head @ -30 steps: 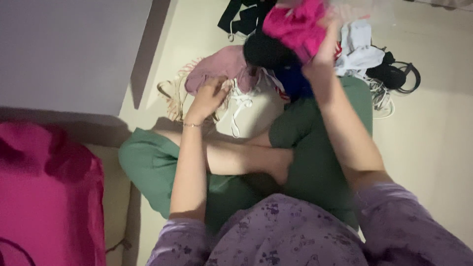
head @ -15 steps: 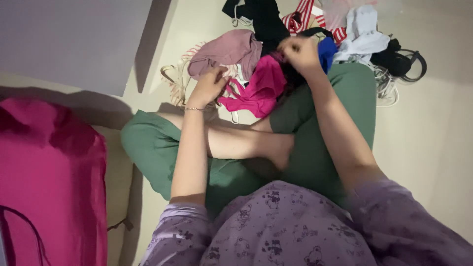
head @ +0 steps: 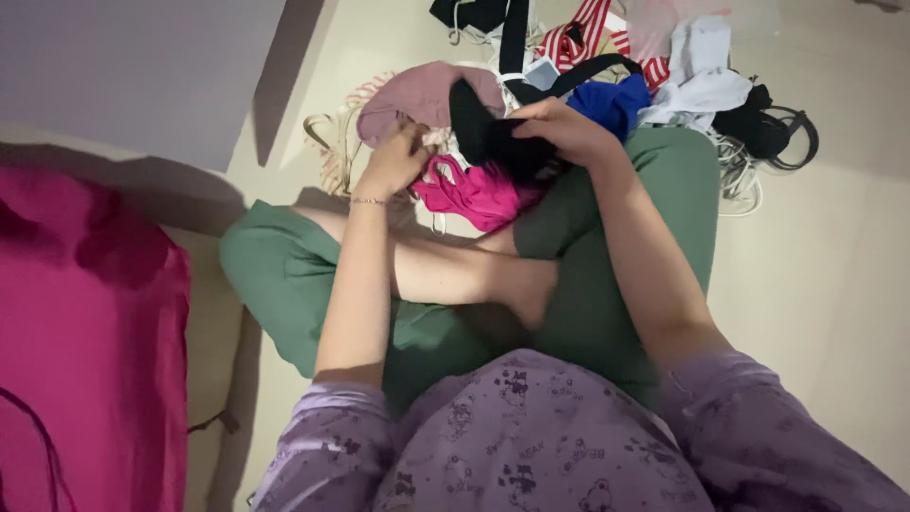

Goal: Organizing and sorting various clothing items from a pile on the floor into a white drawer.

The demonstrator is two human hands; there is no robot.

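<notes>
Under the right hand (head: 566,130), a black garment (head: 493,142) half hides pink cloth (head: 474,192).

A pale cream floor (head: 834,284) fills the room, smooth and evenly lit by soft, dim light, running out to the right of the grip. Up and to the left of the grip stands a flat grey-white panel (head: 133,66) that casts a dark shadow on the floor. Far left and below lies a bright pink cloth (head: 85,360) over a beige cushion (head: 213,313).
</notes>
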